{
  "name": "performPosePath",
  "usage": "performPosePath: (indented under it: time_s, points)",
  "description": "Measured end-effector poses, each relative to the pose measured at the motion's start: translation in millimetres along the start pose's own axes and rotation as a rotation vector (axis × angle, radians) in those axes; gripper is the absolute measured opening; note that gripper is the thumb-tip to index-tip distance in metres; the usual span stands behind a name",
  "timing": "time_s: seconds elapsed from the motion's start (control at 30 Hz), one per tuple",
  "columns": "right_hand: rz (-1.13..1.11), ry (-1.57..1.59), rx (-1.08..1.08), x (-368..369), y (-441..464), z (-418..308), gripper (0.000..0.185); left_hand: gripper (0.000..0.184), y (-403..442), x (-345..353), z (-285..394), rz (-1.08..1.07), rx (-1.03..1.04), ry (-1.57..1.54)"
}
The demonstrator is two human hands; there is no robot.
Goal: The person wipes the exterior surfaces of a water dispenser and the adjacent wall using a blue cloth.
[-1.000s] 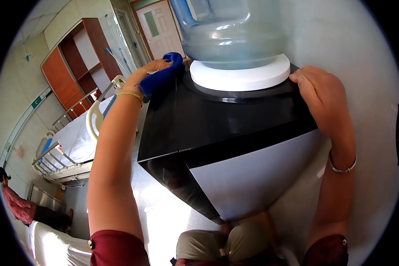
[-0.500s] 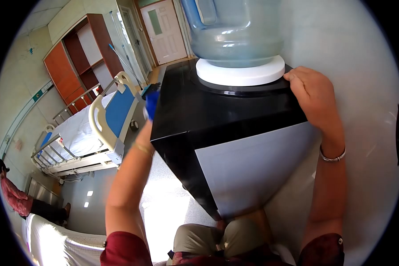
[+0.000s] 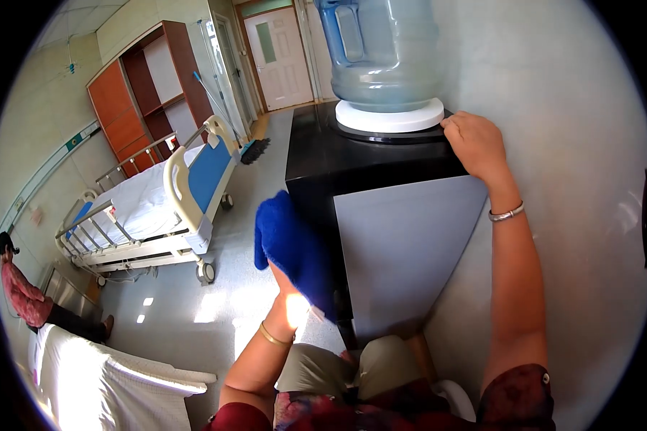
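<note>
A blue cloth drapes over my left hand against the left side of the black water dispenser; the cloth hides most of the fingers. My right hand rests on the right rear edge of the dispenser's top, its fingers bent together at the edge, and I cannot make out anything in them. A clear blue water bottle stands upright on the white ring on top. The grey front panel faces me.
A hospital bed with rails stands at the left, a broom beyond it. Behind are a wooden cabinet and a door. A person is at the far left, near a white-covered bed. A wall adjoins the dispenser's right.
My left hand and the cloth have moved from the top's left rear edge down to the dispenser's left side. My right hand stays on the edge. The view has shifted, showing more floor.
</note>
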State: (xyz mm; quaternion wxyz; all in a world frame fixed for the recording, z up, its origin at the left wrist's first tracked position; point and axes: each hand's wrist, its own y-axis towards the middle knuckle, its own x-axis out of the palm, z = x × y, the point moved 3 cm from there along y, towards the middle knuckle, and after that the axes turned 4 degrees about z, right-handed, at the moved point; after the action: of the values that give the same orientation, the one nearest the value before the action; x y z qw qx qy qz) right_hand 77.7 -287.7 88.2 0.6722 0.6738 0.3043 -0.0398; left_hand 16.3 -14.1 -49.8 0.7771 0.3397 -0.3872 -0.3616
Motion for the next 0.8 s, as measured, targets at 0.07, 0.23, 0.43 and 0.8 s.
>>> performPosePath:
  time_s: [0.07, 0.23, 0.43, 0.8]
  points:
    - [-0.003, -0.017, -0.002, -1, 1, 0, 0.034, 0.030, 28, -2, 30, -0.265, 0.276, 0.251]
    - [-0.027, -0.061, 0.031, 2, 0, 1, 0.036, 0.035, 18, 12, 10, -0.484, 0.658, 0.759]
    - [-0.049, -0.126, 0.071, 6, 2, 4, 0.036, 0.032, -31, -3, -4, -0.692, -0.074, 0.058]
    - [-0.260, -0.177, 0.144, -5, 5, -3, 0.038, 0.048, -81, -7, -39, -0.941, -0.244, 0.167]
